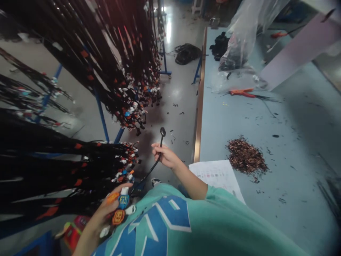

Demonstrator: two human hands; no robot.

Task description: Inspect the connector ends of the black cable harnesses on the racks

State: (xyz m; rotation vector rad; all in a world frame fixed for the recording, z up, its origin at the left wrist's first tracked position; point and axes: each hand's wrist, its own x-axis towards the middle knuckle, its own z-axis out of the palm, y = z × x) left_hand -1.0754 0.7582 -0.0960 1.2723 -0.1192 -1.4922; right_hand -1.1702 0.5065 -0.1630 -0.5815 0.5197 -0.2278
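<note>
Between the thumb and fingers of my right hand [165, 156] runs a black cable [151, 170] with a dark connector [162, 132] at its upper end. The cable drops down and left toward my other hand. My left hand [105, 208], low and close to my shirt, is closed around a bunch of wire connectors: a blue one [123, 201], an orange one [118, 216] and several white ones. Part of its fingers is hidden behind these connectors. Beside it hang bundles of black wire harnesses [66, 161] with orange tape and many small connector ends.
Tall harness bundles [106, 53] hang on blue racks [99, 113] to the left. At right, a blue-grey table [218, 131] bears a pile of copper-coloured pieces [246, 155], a printed sheet [217, 174], orange-handled pliers [242, 93] and a clear plastic bag [239, 42]. Black coils [187, 54] lie on the floor.
</note>
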